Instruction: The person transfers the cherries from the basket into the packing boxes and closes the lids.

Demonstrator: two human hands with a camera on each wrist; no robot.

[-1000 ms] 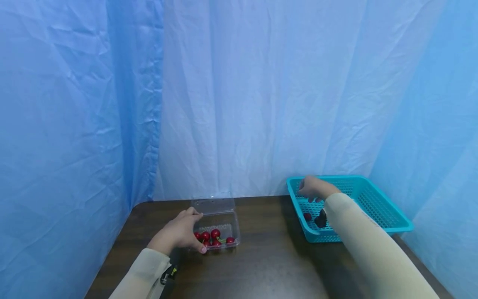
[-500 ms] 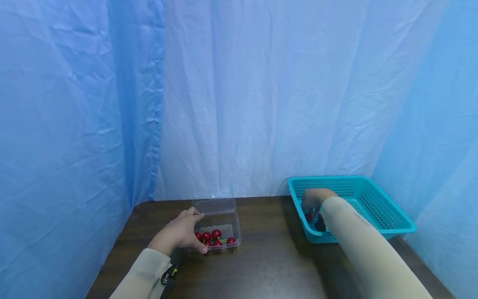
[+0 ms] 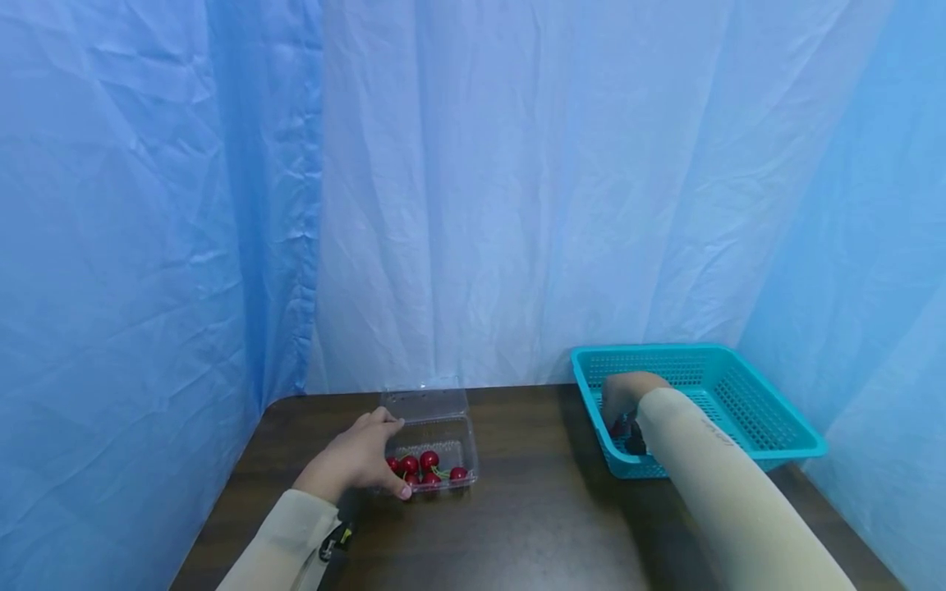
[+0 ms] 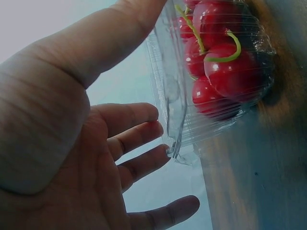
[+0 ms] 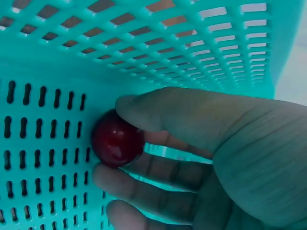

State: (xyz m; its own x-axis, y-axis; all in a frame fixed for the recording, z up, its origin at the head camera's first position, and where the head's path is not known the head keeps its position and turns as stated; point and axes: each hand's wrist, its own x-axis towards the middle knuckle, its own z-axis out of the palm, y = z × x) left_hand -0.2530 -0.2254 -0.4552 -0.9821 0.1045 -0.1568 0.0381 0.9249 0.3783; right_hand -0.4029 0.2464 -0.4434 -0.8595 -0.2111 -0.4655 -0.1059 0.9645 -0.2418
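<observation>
My left hand (image 3: pixel 356 460) lies along the left side of a clear plastic clamshell box (image 3: pixel 470 447), its thumb by the front corner. In the left wrist view, its loosely spread fingers (image 4: pixel 144 163) reach the box's rim, some touching it. Several red cherries (image 4: pixel 232 72) with green stems sit inside the box, whose lid (image 3: pixel 424 404) is folded back. My right hand (image 3: pixel 628 392) reaches into a turquoise basket (image 3: pixel 769 410). In the right wrist view, its thumb and fingers pinch a dark red cherry (image 5: pixel 117 140) by the basket's floor and wall; its far side is hidden.
The box and the basket both stand on a dark wooden table (image 3: pixel 517 509), the basket at the far right corner. Blue-white curtains (image 3: pixel 510 197) hang behind the table and at both sides. Perforated walls rise around the right hand.
My right hand has lowered into the basket, and its fingers have come together on a cherry. The left hand and the box have stayed in place.
</observation>
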